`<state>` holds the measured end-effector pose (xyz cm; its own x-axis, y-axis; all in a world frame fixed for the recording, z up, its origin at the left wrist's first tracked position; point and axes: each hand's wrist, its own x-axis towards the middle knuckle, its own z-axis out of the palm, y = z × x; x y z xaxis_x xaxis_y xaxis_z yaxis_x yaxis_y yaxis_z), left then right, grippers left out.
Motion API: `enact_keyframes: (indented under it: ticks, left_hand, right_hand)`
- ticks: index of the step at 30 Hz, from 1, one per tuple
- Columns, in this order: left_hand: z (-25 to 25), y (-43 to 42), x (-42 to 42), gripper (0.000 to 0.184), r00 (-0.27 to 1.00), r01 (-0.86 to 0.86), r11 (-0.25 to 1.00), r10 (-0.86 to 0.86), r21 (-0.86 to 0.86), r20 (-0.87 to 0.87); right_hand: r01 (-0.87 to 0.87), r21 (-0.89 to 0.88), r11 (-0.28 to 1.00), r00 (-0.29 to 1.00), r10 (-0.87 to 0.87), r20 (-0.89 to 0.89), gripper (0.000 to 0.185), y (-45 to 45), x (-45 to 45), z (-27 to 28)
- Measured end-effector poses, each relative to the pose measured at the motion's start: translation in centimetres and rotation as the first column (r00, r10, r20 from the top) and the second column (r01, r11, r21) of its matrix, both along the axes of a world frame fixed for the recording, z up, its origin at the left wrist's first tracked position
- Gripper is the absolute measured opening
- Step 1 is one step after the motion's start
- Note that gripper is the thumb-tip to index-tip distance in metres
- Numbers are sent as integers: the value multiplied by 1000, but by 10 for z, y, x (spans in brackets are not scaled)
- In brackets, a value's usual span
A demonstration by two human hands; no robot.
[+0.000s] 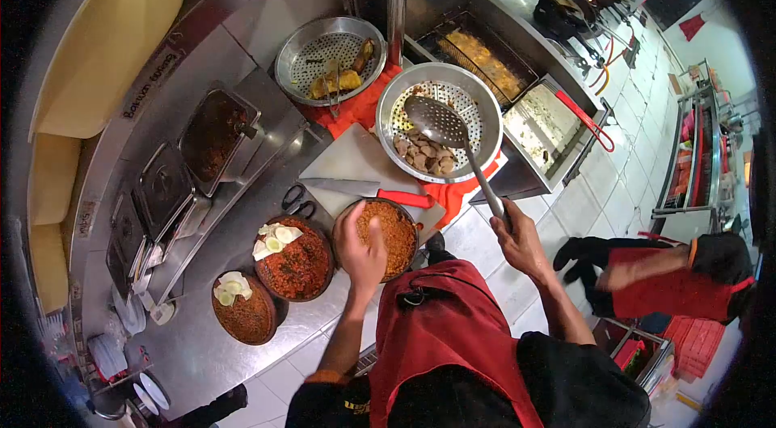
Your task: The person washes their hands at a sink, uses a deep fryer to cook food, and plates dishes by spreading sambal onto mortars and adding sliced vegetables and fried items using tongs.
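My right hand (pixel 521 240) grips the handle of a perforated metal skimmer (pixel 437 121). Its head rests inside a steel colander (pixel 490 96), over brown pieces of meat (pixel 424 155). My left hand (pixel 361 246) hovers at the left edge of a bowl of orange-brown rice (pixel 394 238), fingers stretched and thumb apart, holding nothing. Beside that bowl stand a bowl with red food (pixel 299 266) topped with pale slices and a third bowl (pixel 245 315) with similar topping. A knife with a red handle (pixel 404 198) lies across the white cutting board (pixel 356 160).
Behind stands another colander (pixel 283 64) with yellow and brown pieces. A fryer basket (pixel 485 60) holds frying food, near a red-handled tool (pixel 586 121). Black scissors (pixel 298 200) lie by the board. Metal food pans (pixel 214 141) line the left. Another person (pixel 655 278) works at right.
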<state>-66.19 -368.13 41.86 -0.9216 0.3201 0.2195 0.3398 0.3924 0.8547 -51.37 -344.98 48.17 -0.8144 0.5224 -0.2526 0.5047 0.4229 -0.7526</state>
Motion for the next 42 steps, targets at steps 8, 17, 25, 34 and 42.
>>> enact_keyframes:
  ticks: [8, 17, 25, 34, 42]
  left_hand:
    - [4, 76, -78, 34, 914, 277, 941, -320, -194, -248]
    - [-18, 89, -88, 41, 878, 294, 891, -395, -347, -270]
    - [-22, 110, -104, 34, 790, 196, 791, -478, -580, -384]
    - [-21, 134, -116, 20, 788, 230, 643, -564, -730, -248]
    - [-17, 116, -105, 18, 793, 189, 794, -471, -577, -388]
  right_hand:
    - [-63, 195, 979, 990, 85, -110, 36, -1, -14, -14]
    - [-189, 260, 947, 967, 225, -117, 37, 35, -6, -17]
    - [-120, 98, 988, 992, 123, -31, 37, 30, 8, 19]
    - [-139, 274, 952, 981, 170, -91, 41, 37, -6, -21]
    - [-171, 150, 974, 972, 192, -135, 39, 43, 5, -8]
